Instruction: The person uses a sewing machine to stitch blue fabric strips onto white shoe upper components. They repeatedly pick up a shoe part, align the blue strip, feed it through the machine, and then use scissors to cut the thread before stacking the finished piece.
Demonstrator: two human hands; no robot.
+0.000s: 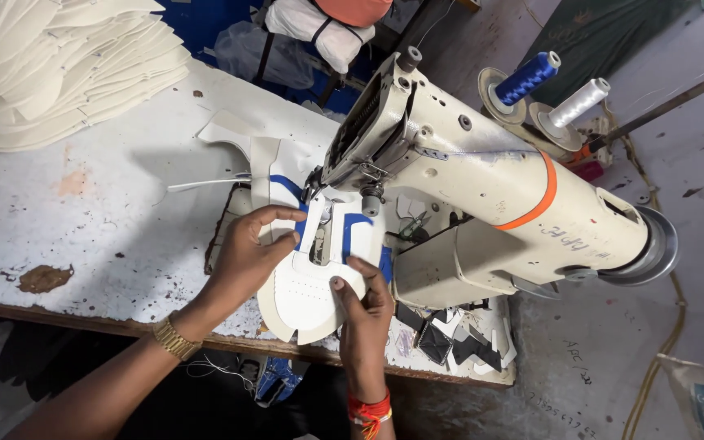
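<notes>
A white shoe upper (313,287) with blue trim lies under the needle of a cream sewing machine (466,183). My left hand (248,253), with a gold watch on the wrist, presses flat on the upper's left side, fingers reaching to the blue edge. My right hand (362,300), with a red thread band on the wrist, pinches the upper's right edge between thumb and fingers. The needle area sits just beyond both hands, partly hidden by the machine head.
A tall stack of white cut pieces (59,69) fills the table's far left. Blue (527,77) and white (580,102) thread spools stand behind the machine. Black and white scraps (458,338) lie by the front edge. The worn white table (107,228) ends near my wrists.
</notes>
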